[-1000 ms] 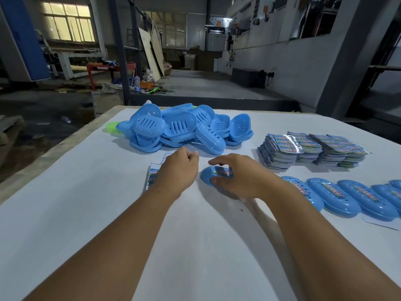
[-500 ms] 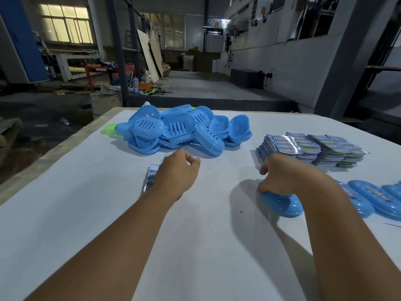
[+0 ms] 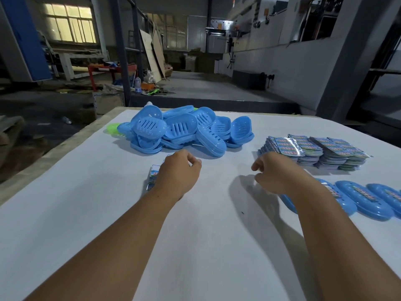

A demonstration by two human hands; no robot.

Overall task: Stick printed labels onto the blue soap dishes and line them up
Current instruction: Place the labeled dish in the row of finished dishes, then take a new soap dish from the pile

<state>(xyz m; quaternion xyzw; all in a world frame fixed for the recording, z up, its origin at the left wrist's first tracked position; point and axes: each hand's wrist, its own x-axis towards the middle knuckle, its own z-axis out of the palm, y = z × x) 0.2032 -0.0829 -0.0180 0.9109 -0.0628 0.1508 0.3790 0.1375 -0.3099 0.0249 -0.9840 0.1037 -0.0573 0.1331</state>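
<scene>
Fingers loosely curled on both hands: left hand (image 3: 179,173) over label sheet (image 3: 152,178), right hand (image 3: 276,173) empty, beside lined-up soap dishes (image 3: 366,200).

The hall is dim and bluish, the only bright source a yellow-lit window (image 3: 69,27) far back on the left. The white bench (image 3: 86,213) catches soft overhead light, and the hands (image 3: 275,172) throw broad, blurry shadows onto it. Glossy labels (image 3: 286,144) show small glints. Straight posts bow toward the edges from the wide lens; the background looks soft and grainy.
</scene>
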